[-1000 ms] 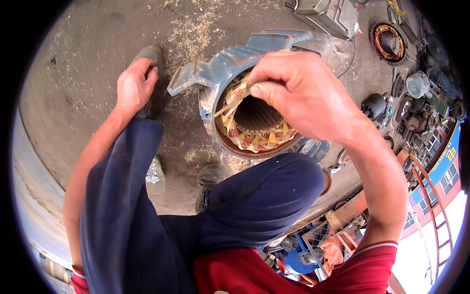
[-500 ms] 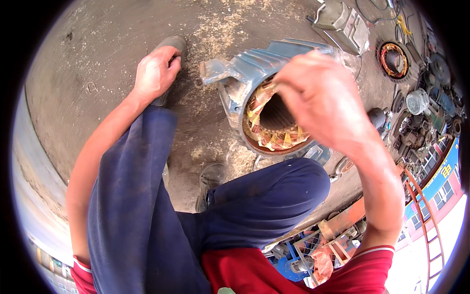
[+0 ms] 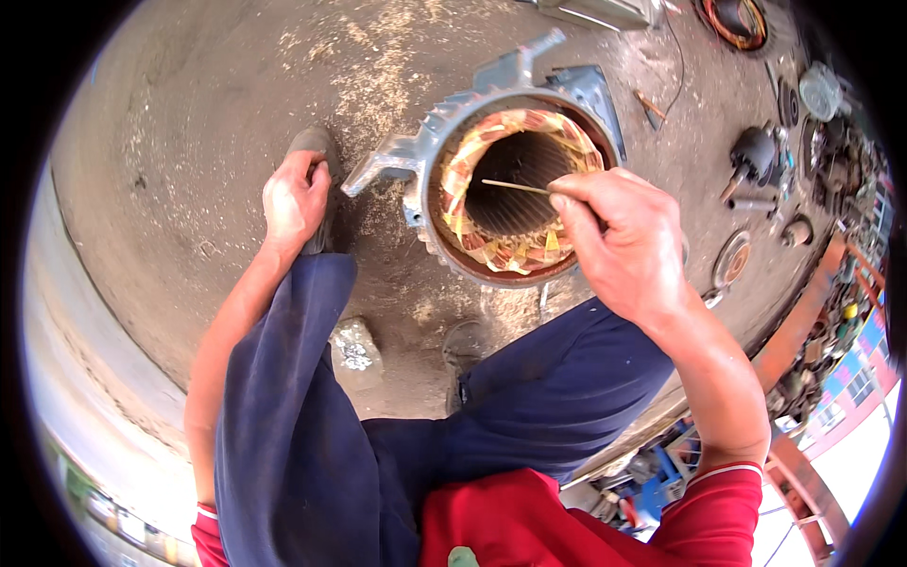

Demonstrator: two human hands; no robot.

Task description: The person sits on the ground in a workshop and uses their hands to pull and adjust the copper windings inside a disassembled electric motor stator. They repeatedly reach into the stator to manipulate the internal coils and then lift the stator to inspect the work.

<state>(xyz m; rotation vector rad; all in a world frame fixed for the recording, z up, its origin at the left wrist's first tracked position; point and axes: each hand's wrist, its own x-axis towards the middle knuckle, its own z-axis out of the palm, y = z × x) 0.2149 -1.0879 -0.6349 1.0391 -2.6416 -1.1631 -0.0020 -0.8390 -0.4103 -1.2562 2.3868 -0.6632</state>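
right hand [image 3: 628, 236] over stator [image 3: 459, 184], fingers [image 3: 584, 185] pinching thin stick [image 3: 510, 186]; left hand [image 3: 296, 203] curled by shoe [image 3: 316, 142], hold unclear.

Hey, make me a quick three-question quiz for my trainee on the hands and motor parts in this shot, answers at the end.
1. Multiple choice: What does the right hand hold?
A) a screwdriver
B) a thin pale stick
C) a paintbrush

2. True or false: In this view, the stick's free tip shows outside the outer rim of the nearer motor stator.

3. Short answer: Toward which corner of the picture does a second motor stator lie, partly cut off?

Key:
1. B.
2. False; the tip shows against its hollow centre.
3. The upper right.
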